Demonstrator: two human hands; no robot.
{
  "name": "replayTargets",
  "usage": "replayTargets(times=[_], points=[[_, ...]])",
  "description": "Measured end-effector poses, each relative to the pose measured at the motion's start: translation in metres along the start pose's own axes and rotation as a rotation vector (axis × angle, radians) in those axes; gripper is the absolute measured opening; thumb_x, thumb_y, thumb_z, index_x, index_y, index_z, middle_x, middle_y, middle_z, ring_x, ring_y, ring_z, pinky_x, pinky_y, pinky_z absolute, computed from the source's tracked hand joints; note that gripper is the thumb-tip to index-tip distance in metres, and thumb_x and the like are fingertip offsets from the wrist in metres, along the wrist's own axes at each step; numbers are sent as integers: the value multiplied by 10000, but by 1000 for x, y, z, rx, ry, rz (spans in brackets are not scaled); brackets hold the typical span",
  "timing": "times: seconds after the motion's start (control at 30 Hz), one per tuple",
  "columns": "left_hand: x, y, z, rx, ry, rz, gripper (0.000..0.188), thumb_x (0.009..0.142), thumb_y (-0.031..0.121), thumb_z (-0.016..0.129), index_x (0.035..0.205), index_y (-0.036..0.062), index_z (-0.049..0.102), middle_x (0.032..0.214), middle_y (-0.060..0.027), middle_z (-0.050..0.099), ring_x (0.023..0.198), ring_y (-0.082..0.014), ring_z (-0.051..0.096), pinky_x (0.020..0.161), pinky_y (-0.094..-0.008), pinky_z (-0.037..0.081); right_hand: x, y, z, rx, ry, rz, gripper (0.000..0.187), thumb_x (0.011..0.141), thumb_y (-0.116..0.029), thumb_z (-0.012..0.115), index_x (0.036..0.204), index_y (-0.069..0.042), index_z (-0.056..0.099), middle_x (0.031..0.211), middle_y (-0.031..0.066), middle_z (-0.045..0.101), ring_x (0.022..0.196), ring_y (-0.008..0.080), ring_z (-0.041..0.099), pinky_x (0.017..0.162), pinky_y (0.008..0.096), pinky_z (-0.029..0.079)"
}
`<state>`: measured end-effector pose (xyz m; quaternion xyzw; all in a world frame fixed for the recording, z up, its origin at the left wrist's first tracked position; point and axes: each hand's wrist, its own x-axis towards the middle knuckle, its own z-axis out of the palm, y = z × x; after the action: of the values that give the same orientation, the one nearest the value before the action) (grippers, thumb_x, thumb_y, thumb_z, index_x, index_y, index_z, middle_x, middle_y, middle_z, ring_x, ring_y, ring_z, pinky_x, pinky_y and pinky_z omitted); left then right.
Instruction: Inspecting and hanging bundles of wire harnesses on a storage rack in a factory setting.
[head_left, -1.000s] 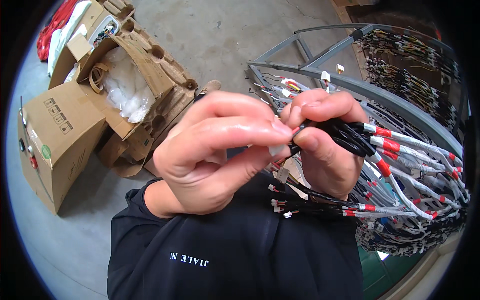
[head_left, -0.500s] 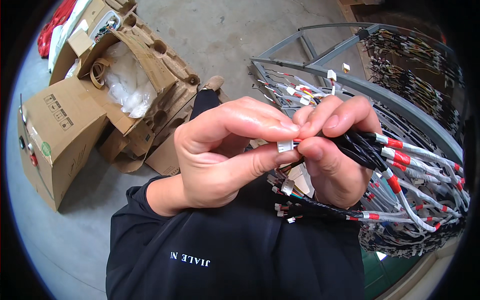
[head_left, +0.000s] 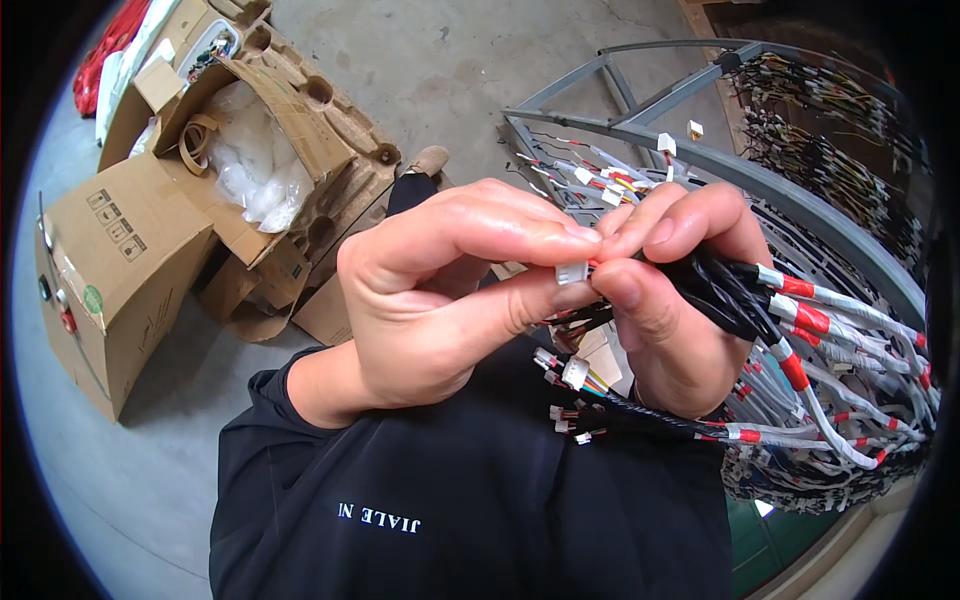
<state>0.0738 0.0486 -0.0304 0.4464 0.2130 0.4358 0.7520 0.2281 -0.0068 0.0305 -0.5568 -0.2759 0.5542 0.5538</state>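
Note:
Between the thumb and forefinger of my left hand [head_left: 440, 290] sits a small white plug connector [head_left: 571, 273]. My right hand [head_left: 685, 290] is closed just beside it, its thumb and fingertips pinching the wires behind the connector. A black-sleeved wire bundle [head_left: 715, 300] passes through the right palm and runs off to the right, where it meets white-wrapped cables [head_left: 830, 297] with red tape bands. Below the right hand hangs another black-sleeved cable [head_left: 645, 410], ending in several loose white connectors [head_left: 575, 373]. The fingertips hide most of the pinched wires.
A grey metal rack [head_left: 690, 140] at the right carries many wire harnesses [head_left: 840, 150]. On the left stand a closed cardboard box [head_left: 130, 280] and an opened one [head_left: 300, 120] holding clear plastic bags [head_left: 255, 170], beside moulded pulp trays [head_left: 375, 150].
Both hands stay together at the connector. The left hand has shifted slightly left, and the connector has turned a little between its fingertips.

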Motion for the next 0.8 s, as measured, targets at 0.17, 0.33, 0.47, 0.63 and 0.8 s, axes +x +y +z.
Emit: replayTargets(times=[0.17,0.33,0.47,0.63,0.8], points=[[1,-5,1,-158,13,-30,249,765,-102,723,996,-35,664,975,-161,666,911,-219,649,789,-303,538,2,-2,1,30,-7,21,252,801,52,684,935,-44,493,867,121,596,726,150,539,587,211,427],[3,-5,-1,-257,-9,-85,237,791,-126,690,1020,-71,666,1003,-180,673,934,-218,660,804,-298,557,1,-8,0,-23,4,81,231,809,44,677,928,-43,498,842,116,600,711,141,536,577,211,421],[4,-5,0,-357,-3,-176,241,794,-122,691,1027,-67,665,1008,-179,673,923,-217,665,794,-298,562,2,-1,-4,-67,2,7,223,810,42,676,929,-38,505,837,112,602,764,165,570,677,249,467],[4,-6,0,-422,4,-210,244,797,-117,692,1033,-64,663,1006,-178,673,921,-214,665,790,-300,562,3,1,-7,-88,-53,-8,231,810,31,681,943,-32,504,846,114,603,808,190,589,742,282,481],[7,0,-2,-294,-13,-130,261,789,-125,694,1041,-61,664,1002,-174,669,919,-206,663,785,-299,559,6,3,-7,1,-58,1,246,816,17,686,966,-30,497,865,128,599,802,180,585,749,274,484]])
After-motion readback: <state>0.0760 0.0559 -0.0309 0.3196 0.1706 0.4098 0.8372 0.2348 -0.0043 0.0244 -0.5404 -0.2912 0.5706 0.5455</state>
